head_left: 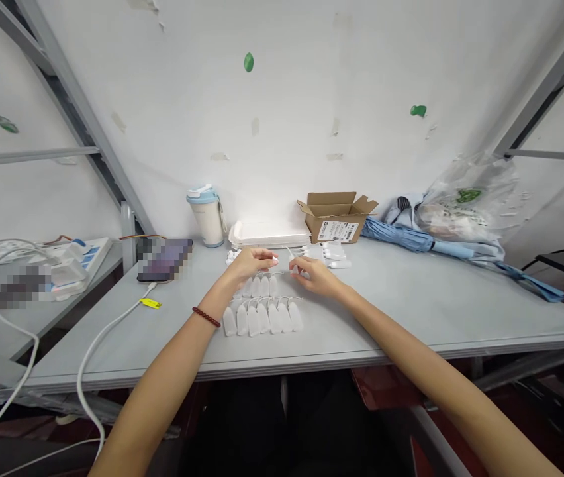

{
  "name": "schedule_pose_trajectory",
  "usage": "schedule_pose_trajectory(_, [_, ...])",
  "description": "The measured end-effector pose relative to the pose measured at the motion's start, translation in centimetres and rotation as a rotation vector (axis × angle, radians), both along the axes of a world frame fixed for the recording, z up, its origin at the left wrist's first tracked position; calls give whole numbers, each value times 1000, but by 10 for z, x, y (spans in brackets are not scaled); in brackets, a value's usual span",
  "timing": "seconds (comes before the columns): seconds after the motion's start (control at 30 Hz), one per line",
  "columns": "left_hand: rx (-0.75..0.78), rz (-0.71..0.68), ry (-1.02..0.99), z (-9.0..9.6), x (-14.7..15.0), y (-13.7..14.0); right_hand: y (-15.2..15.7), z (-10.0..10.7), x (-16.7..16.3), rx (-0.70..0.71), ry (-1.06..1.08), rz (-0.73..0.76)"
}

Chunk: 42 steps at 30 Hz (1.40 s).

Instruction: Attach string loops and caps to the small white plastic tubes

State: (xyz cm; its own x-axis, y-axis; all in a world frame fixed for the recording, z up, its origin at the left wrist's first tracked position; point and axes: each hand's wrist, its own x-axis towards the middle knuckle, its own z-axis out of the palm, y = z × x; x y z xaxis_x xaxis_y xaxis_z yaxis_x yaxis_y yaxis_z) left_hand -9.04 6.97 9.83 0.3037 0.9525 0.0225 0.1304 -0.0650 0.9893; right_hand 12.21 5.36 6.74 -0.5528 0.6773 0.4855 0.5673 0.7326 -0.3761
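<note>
My left hand point(252, 262), with a beaded bracelet point(206, 317) on the wrist, reaches over the middle of the table. Its thumb and fingers are pinched together, and whatever they hold is too small to make out. Just to its right is my right hand point(316, 275), its fingers curled inward around something small I cannot name. A thin white strip point(290, 253) shows beside those fingertips. Below both hands lie translucent white tag-like pieces point(262, 319) with thin cords, in a row. A shorter row of similar pieces point(263, 287) is partly hidden behind my left hand.
Behind my hands are more white pieces point(334, 254), a white stack point(272, 234), an open cardboard box point(337, 222) and a tumbler point(207, 217). A phone point(165, 260) with a white cable point(108, 328) lies left. A folded blue umbrella point(401, 233) and plastic bag point(470, 205) are right.
</note>
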Motion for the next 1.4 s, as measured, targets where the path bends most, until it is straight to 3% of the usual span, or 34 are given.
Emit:
schedule_pose_trajectory(0.17, [15, 41, 13, -3, 3, 1, -4, 3, -5, -44, 94, 43])
schedule_pose_trajectory(0.4, [-1, 10, -171, 1, 7, -2, -13, 10, -11, -127, 155, 97])
schedule_pose_trajectory(0.8, [91, -66, -107, 3, 5, -4, -12, 12, -11, -254, 280, 28])
schedule_pose_trajectory(1.0, [110, -52, -115, 6, 7, -6, -6, 13, -6, -570, 592, 86])
schedule_pose_trajectory(1.13, [151, -62, -100, 4, 8, -7, -3, 12, -2, -719, 673, 91])
schedule_pose_trajectory(1.3, [84, -41, -113, 2, 10, -6, -5, 14, -4, -694, 638, 21])
schedule_pose_trajectory(1.4, [90, -4, 12, 1, 10, -5, -8, 17, -5, -664, 594, 18])
